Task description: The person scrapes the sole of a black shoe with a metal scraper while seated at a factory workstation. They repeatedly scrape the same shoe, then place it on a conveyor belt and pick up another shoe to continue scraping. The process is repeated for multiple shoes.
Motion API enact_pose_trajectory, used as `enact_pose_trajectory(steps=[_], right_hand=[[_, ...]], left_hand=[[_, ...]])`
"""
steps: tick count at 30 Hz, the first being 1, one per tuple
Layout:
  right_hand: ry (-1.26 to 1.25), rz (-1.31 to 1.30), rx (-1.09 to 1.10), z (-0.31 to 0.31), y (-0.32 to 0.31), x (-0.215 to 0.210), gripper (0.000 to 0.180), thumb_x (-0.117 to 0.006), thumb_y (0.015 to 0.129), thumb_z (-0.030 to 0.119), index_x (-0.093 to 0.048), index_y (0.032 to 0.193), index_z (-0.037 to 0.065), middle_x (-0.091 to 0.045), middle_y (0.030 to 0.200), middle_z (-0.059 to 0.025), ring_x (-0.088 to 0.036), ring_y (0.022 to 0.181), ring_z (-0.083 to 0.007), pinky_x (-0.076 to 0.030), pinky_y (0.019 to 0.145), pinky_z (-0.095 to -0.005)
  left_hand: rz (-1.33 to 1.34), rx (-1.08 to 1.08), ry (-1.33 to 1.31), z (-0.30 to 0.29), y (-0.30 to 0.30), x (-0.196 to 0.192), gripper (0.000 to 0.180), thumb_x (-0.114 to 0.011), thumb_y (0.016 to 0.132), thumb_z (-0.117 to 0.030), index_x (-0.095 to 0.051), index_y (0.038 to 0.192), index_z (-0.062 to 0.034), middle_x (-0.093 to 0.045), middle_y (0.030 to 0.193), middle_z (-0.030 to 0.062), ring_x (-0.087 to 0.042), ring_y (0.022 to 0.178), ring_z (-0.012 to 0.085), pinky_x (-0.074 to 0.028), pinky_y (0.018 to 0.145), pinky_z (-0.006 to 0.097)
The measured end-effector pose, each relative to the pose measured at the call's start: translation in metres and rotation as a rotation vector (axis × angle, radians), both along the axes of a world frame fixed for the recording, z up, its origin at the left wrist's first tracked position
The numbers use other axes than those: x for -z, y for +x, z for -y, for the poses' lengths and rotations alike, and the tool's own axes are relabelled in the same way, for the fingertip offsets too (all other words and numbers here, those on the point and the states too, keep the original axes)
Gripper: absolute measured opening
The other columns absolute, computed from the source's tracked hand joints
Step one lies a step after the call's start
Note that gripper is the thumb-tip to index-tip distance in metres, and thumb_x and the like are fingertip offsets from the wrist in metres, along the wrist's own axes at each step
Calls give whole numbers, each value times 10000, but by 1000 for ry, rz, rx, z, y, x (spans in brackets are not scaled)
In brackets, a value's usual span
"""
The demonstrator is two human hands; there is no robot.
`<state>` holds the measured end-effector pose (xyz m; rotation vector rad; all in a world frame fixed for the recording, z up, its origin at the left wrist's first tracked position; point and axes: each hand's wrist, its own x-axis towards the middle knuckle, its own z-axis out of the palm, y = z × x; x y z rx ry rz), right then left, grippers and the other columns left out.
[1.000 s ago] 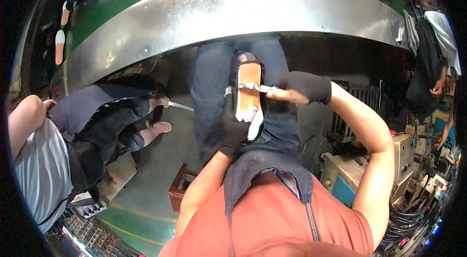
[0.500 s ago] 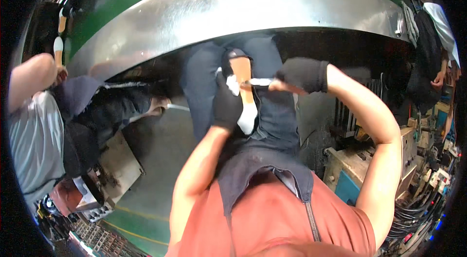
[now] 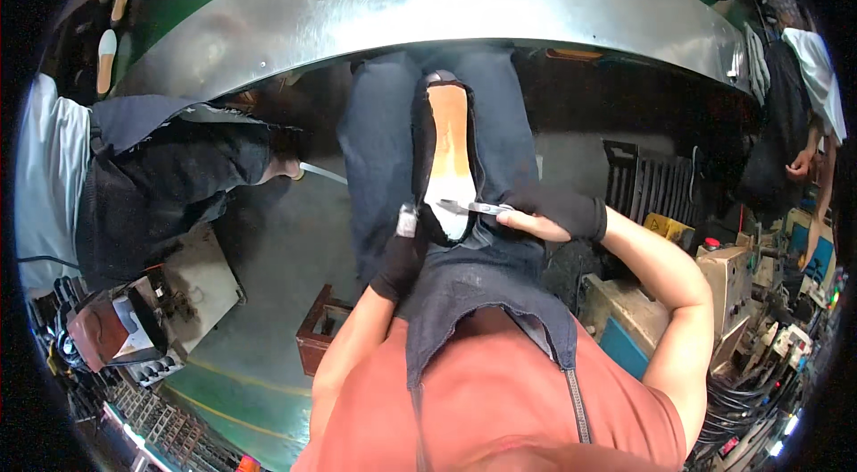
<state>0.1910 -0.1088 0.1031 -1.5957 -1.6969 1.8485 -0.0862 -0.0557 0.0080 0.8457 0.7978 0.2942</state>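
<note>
While shoe (image 3: 449, 159) lay sole-up, lengthwise between dark-trousered thighs (image 3: 379, 146), black-gloved right hand (image 3: 564, 213) gripped slim silver-grey tool (image 3: 487, 208). Bare fingers (image 3: 528, 222) sat closed on tool, just right of shoe's near end, tool's tip over white part of sole. Left hand (image 3: 401, 259), also black-gloved, was just beside near end on left; whether its fingers gripped shoe, could not tell. Small white piece (image 3: 407, 221) showed at left fingertips. Metal-edged bench (image 3: 428, 3) stood beyond knees.
</note>
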Motion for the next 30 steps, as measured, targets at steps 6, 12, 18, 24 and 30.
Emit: enact_pose_trajectory(steps=[6, 12, 18, 24, 30], right_hand=[[42, 207, -86, -29, -23, -25, 429, -428, 973, 372, -669, 972, 16, -657, 895, -245, -646, 829, -397, -489, 747, -449], [149, 300, 11, -9, -22, 5, 380, -481, 970, 367, -643, 934, 26, -631, 775, -213, -614, 687, -362, -474, 640, -427], [246, 294, -57, -39, -12, -59, 403, -489, 958, 367, -665, 890, 10, -642, 797, -251, -630, 707, -426, -504, 638, -451], [251, 270, -17, -21, -13, 9, 379, -528, 959, 360, -619, 906, -4, -621, 813, -222, -621, 744, -375, -479, 661, -437], [468, 314, -116, -19, -56, -68, 362, -587, 907, 393, -591, 844, 37, -599, 723, -196, -633, 675, -318, -490, 590, -413]], left_hand=[[167, -122, -411, -16, 25, 8, 538, -309, 1034, -434, -469, 1328, -12, -566, 1267, 118, -536, 1154, 195, -394, 1020, 321], [-153, -135, 266, 0, 30, 65, 444, -430, 998, -413, -535, 1186, -25, -631, 1104, 116, -605, 991, 203, -476, 863, 333], [-397, 10, 545, -12, 40, 34, 301, -583, 919, -208, -565, 1142, -6, -665, 987, 194, -657, 874, 275, -504, 772, 364], [-62, 270, 264, -1, 2, 24, 356, -387, 1036, -265, -552, 1225, -13, -570, 1231, 155, -524, 1151, 231, -385, 1028, 345], [-303, 131, 502, 19, 3, 39, 367, -510, 964, -249, -445, 1232, -6, -604, 1129, 118, -589, 1029, 234, -484, 879, 359]])
